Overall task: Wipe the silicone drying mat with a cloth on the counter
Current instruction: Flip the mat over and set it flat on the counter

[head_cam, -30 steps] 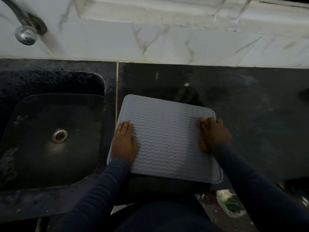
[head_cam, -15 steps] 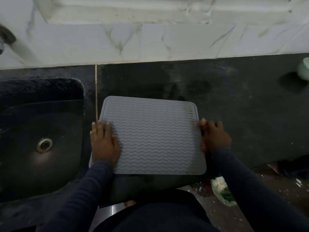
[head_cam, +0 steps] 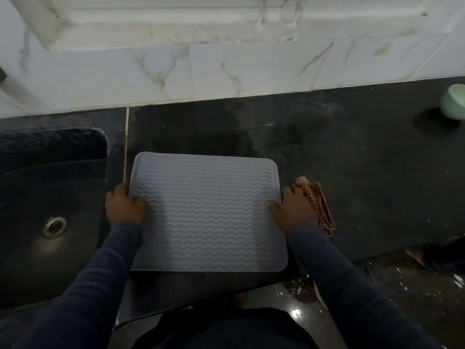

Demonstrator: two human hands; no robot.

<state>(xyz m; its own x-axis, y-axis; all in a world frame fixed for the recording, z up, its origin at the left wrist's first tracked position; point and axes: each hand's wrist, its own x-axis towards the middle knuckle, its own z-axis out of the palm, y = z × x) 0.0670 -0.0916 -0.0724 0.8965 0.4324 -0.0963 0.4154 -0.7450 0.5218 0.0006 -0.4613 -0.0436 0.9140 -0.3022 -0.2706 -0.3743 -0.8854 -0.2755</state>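
Note:
A grey silicone mat (head_cam: 206, 212) with wavy ridges lies flat on the black counter (head_cam: 352, 172), its near edge close to the counter's front. My left hand (head_cam: 124, 206) grips the mat's left edge, fingers curled around it. At the right edge my right hand (head_cam: 293, 209) pinches the mat, thumb on top. A crumpled red checked cloth (head_cam: 320, 210) sits against the outer side of that hand on the counter. Whether the fingers also hold the cloth is hidden.
A dark sink (head_cam: 50, 197) with a metal drain (head_cam: 54, 226) lies directly left of the mat. A pale green bowl (head_cam: 454, 102) stands at the far right of the counter. White marble wall behind; littered floor below the front edge.
My left hand went from lying flat on the mat to gripping its left edge. My right hand slid off the mat surface to its right edge, and the cloth now shows beside it.

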